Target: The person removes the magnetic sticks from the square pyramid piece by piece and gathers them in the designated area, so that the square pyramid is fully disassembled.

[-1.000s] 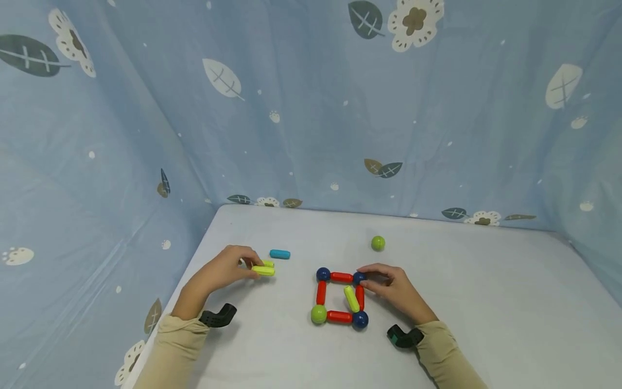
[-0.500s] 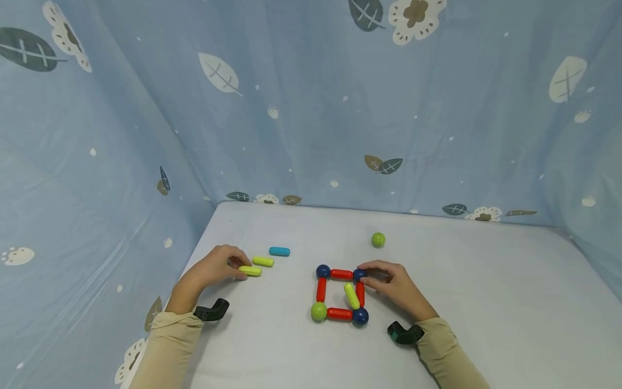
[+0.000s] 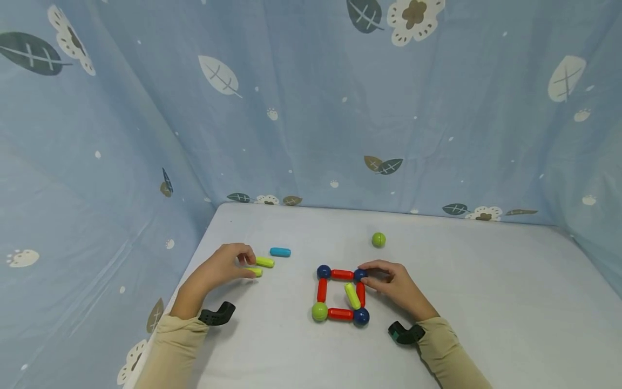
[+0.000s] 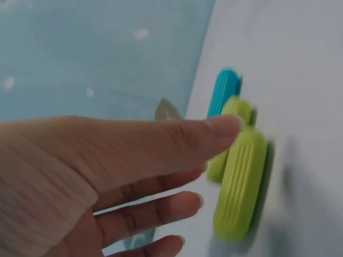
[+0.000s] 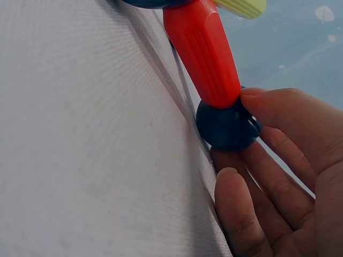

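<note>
Left hand (image 3: 216,270) is edging rightward since the preceding frame. Two ribbed yellow-green rods (image 4: 240,187) are lying close together on a white tabletop (image 3: 486,281), blue leaf-printed cloth (image 3: 311,119) hanging behind. Loosely parted, that hand is covering their left ends, contact being unclear; the right hand (image 3: 393,289) is pinching a dark blue ball (image 3: 360,275) cornering a red-rod square (image 3: 340,314).

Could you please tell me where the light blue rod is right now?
In the head view, the light blue rod lies on the left part of the white table, just beyond the two yellow-green rods by the left hand.
</note>
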Available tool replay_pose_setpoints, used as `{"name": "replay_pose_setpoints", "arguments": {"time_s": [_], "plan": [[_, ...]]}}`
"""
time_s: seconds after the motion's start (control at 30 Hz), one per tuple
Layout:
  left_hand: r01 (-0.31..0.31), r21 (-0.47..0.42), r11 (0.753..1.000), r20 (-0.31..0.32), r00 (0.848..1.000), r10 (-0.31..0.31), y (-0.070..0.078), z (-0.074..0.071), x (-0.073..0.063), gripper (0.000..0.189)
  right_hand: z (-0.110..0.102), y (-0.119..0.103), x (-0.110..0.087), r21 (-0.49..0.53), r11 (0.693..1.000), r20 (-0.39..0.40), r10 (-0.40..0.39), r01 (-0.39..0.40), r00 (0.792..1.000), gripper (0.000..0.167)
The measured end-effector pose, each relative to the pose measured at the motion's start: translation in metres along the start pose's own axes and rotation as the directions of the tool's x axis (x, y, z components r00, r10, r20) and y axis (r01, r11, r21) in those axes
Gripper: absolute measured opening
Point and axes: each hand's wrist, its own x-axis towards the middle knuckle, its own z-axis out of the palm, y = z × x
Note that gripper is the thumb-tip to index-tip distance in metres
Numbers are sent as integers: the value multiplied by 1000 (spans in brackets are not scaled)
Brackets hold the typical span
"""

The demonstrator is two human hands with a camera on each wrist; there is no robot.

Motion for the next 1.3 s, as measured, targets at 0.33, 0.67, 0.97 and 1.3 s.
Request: {"name": "replay_pose_setpoints", "arguments": {"time_s": [0.33,0.67,0.97,1.3], "plan": [[-127,-9,992,64,990,127,46,33,9,20,-1,-1,-1,7,1000,-3,-1,1,1000,27],[-218,-15,976,97,971,218,75,63,15,31,-3,-3,-14,83,994,-69,-63,69,996,33],[-257,-39,966,126,958,260,102,84,24,34,4,-12,-37,116,988,152,-121,103,981,34],[-374,0,928,139,919,370,136,122,38,45,5,-10,-38,110,986,179,-145,127,973,35]]}}
